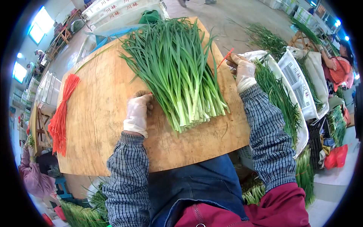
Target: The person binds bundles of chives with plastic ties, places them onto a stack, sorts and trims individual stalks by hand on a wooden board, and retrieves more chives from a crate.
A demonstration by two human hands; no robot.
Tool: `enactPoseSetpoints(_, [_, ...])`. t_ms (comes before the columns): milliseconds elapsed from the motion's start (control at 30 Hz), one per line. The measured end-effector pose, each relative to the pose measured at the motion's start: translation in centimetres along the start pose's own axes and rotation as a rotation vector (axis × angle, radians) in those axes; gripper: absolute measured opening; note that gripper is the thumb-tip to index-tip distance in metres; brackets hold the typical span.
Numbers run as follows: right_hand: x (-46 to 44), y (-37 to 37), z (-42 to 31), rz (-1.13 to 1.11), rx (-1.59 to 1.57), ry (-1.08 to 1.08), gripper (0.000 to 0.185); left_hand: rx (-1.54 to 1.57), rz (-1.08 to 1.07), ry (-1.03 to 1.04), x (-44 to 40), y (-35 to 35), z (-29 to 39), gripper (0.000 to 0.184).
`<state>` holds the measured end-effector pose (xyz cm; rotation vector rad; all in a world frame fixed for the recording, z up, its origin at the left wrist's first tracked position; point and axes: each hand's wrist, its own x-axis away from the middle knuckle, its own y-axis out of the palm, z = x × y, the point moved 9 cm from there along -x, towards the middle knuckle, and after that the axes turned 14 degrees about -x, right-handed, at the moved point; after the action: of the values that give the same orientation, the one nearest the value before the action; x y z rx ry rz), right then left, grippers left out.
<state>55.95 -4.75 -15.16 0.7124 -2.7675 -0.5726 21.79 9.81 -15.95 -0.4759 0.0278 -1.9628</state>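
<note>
Greens (185,79) lie on the tabletop (96,109); the right hand (243,69) pinches a red tie (225,58), while the left hand (138,109) curls beside them, its hold unclear.

From where I stand, the wooden tabletop (94,125) looks scuffed and stained. A thick sheaf of green stalks (181,75) lies across it, pale ends toward the near edge, leafy tips at the far one. Red strips (64,113) lie bunched along the left edge.
</note>
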Motion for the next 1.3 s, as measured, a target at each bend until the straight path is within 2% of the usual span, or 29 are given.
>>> enactPoseSetpoints(133, [0.0,1.2,-0.6,-0.022,0.141,-0.053,0.02,0.019,0.002,0.013,0.0,0.0,0.1,0.012])
enactPoseSetpoints(433, [0.4,3.5,-1.2,-0.08,0.215,-0.163,0.016,-0.054,-0.01,-0.001,-0.1,-0.3,0.0,0.014])
enactPoseSetpoints(533, [1.5,4.9,-1.5,-0.153,0.104,-0.12,0.015,-0.051,-0.013,-0.003,-0.1,-0.3,-0.1,0.014])
enactPoseSetpoints(633, [1.4,5.1,-1.4,-0.186,0.117,-0.171,0.016,-0.047,-0.009,-0.001,0.1,-0.2,0.1,0.014])
enactPoseSetpoints(733, [1.4,5.7,-2.1,-0.236,0.183,-0.322,0.014,-0.04,0.004,0.011,0.3,0.0,0.4,0.014])
enactPoseSetpoints(833, [1.8,5.5,-1.9,-0.204,0.139,-0.21,0.013,-0.03,-0.009,0.01,0.1,-0.1,0.2,0.012])
enactPoseSetpoints(867, [1.5,5.2,-1.1,-0.212,0.02,-0.125,0.011,-0.026,-0.019,0.007,0.0,-0.2,0.1,0.011])
enactPoseSetpoints(900, [1.7,4.8,-0.4,-0.201,-0.073,0.004,0.012,0.033,-0.027,-0.017,-0.1,-0.4,-0.2,0.01])
enactPoseSetpoints(1000, [2.2,3.6,-0.2,-0.236,-0.181,0.101,0.013,0.186,-0.035,-0.06,-0.4,-0.9,-0.5,0.009])
enactPoseSetpoints(1033, [2.6,3.3,-0.7,-0.229,-0.143,0.065,0.012,0.214,-0.033,-0.061,-0.4,-1.1,-0.4,0.01])
enactPoseSetpoints(1100, [3.3,4.5,-2.1,-0.348,-0.045,-0.024,0.01,0.239,-0.04,-0.045,-0.4,-0.8,0.4,0.01])
enactPoseSetpoints(1200, [6.6,9.6,-4.4,-0.572,0.275,-0.279,0.008,0.206,-0.058,0.018,-0.6,-0.9,3.4,0.014])
enactPoseSetpoints(1300, [9.4,13.7,-3.9,-0.749,0.305,-0.371,0.008,0.11,-0.069,0.097,0.0,-0.5,6.3,0.01])
